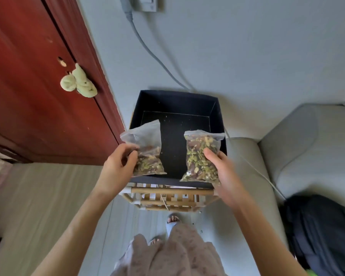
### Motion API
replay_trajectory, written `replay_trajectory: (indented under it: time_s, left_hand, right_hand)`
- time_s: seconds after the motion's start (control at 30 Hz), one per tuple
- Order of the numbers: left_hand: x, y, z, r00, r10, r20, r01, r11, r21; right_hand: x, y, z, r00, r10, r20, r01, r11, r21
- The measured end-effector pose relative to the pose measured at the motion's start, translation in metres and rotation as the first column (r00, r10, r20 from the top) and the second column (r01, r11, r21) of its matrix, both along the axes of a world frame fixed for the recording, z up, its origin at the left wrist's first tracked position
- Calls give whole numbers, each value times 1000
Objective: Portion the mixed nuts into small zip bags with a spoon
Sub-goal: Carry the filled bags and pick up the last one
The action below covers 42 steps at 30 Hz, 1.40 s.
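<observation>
Now the left hand (118,164) pinches a half-full bag (147,154) of nuts, and the right hand (221,166) grips a fuller bag (199,156). Beneath both hands sits a dark box (175,102).

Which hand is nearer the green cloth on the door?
Left. The left hand, holding a bag of nuts, is below and right of the green cloth; the right hand is farther right, across the dark box.
</observation>
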State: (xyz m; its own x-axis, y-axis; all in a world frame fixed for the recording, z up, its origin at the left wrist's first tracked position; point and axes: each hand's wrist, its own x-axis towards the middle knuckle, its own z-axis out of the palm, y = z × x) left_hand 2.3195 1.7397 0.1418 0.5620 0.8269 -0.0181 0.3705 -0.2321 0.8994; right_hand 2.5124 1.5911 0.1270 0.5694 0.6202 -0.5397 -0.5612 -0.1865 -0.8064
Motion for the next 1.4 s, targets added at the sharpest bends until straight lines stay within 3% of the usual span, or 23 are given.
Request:
replay_trajectory:
  time_s: [0.1,0.23,0.43,0.6,0.7,0.77,0.83,0.9,1.0,1.07,1.17,1.27,1.4]
  left_hand:
    - [37,20,-16,962,20,-273,0,997,72]
    - [63,34,-43,836,-108,-538,115,993,-21]
    - [69,33,-67,777,-100,-622,21,991,-134]
    - [68,38,-73,761,9,-648,-112,987,-117]
    - [70,40,-74,704,-21,-710,-105,986,-133]
    - [74,40,-74,666,-70,-743,-82,983,-166]
    - [75,38,-69,674,-82,-734,-68,983,-173]
    - [72,34,-59,738,-50,-673,-54,990,-133]
    - [56,21,-33,918,85,-388,-132,987,-96]
    - [37,8,-15,972,179,-155,-196,975,-104]
    - [1,-13,-2,950,312,30,-304,941,-147]
    - [-43,-35,-9,887,462,18,-454,878,-149]
    - [-101,-75,-23,750,661,-30,-657,739,-148]
  right_hand:
    - [18,43,-23,998,64,24,-60,992,-113]
    - [26,74,-57,980,194,36,-176,945,-274]
    - [27,86,-83,956,291,-32,-281,880,-383]
    - [26,88,-93,926,359,117,-257,826,-502]
    - [29,84,-96,859,442,260,-233,789,-569]
    - [32,82,-94,832,482,274,-256,772,-582]
    - [36,81,-89,809,522,271,-287,753,-592]
    - [39,77,-79,795,528,298,-286,760,-584]
    - [42,65,-59,796,475,376,-264,830,-491]
    - [39,58,-47,805,441,398,-284,874,-394]
    - [25,56,-29,831,408,379,-345,911,-225]
    - [0,58,-19,822,432,372,-427,899,-101]
    - [-33,71,-11,733,553,395,-604,797,5]
